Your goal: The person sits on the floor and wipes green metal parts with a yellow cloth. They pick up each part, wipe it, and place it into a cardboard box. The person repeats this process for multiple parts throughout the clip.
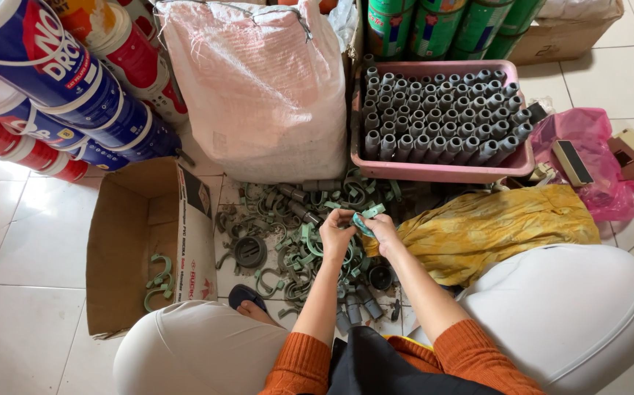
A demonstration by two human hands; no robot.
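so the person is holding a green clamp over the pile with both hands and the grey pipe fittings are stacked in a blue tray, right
Not quite: the tray is pink, not blue. The head view shows the grey pipe fittings stacked in it, and both the left hand and the right hand holding a green clamp over the pile.

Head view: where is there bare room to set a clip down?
Free: most of the cardboard box floor beside its few green clips, and white tiles left of it. Crowded: the clip pile under both hands and the full pink tray.
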